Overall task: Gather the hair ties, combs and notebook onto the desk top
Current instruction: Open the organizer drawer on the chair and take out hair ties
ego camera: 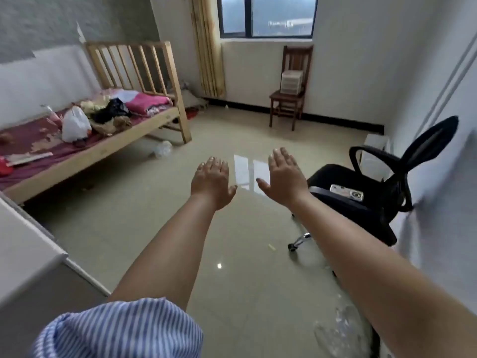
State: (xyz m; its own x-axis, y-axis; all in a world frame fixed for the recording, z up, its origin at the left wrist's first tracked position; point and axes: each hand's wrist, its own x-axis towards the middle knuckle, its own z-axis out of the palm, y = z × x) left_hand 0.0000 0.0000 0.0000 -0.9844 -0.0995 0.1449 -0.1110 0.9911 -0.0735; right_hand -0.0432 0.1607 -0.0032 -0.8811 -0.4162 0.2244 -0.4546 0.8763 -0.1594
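Two bare arms reach straight forward over a glossy tiled floor (160, 223). The left hand (213, 182) and the right hand (282, 180) are both flat and empty, fingers spread, backs toward the camera, side by side but apart. A blue-and-white striped sleeve (121, 329) covers the upper left arm. Just right of the right hand stands a black office chair (382, 187) with a small silver object (346, 192) lying on its seat; what it is cannot be made out. At the left edge, a white desk (23, 254) corner shows. Farther left is a wooden bed (103, 148) piled with bags and cloth. A wooden chair (290, 94) holding a small white drawer box (291, 82) stands under the window (267, 15). No hair ties, combs or notebook can be told apart anywhere.
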